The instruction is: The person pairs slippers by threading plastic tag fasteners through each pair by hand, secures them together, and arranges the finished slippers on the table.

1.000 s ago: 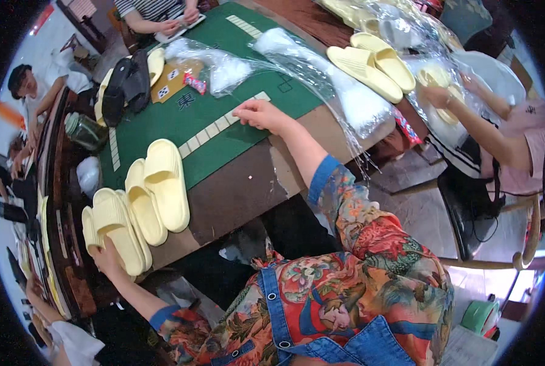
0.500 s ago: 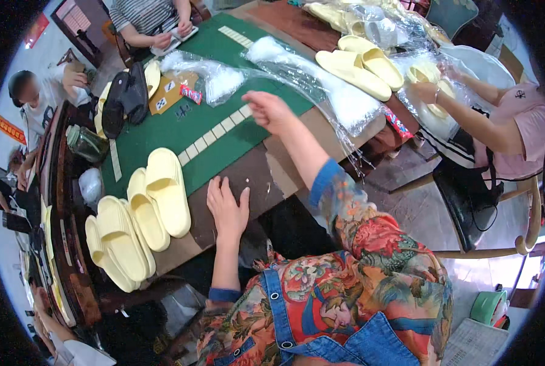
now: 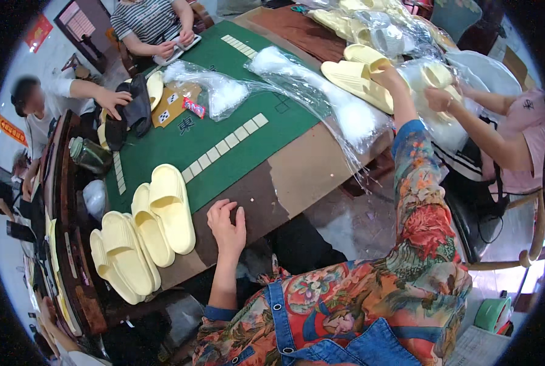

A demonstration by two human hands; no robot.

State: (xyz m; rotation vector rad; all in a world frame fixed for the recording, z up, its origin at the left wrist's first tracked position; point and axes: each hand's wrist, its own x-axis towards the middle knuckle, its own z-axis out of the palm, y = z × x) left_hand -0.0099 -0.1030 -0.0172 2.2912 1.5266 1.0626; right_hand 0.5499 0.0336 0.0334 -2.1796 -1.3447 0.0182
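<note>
My left hand (image 3: 228, 229) rests on the brown near edge of the table, fingers apart and empty. Just left of it stand several pale yellow slippers (image 3: 173, 207), lined up side by side. My right arm stretches to the far right, where my right hand (image 3: 390, 78) has its fingers closed on one of a pair of pale yellow slippers (image 3: 350, 80). The hand partly hides that slipper. Clear plastic bags with white filling (image 3: 345, 113) lie left of and below this pair.
A green mat (image 3: 223, 110) with rows of cream tiles (image 3: 226, 146) covers the table. A person's hand (image 3: 115, 100) touches dark slippers (image 3: 139, 104) at far left. At right another person's hand (image 3: 438, 97) handles a bagged slipper (image 3: 436, 74). A glass jar (image 3: 89, 154) stands at left.
My right hand has moved from over the mat rightward to the yellow pair. My left hand stays on the table edge, fingers more bent. The person at far left has reached onto the dark slippers.
</note>
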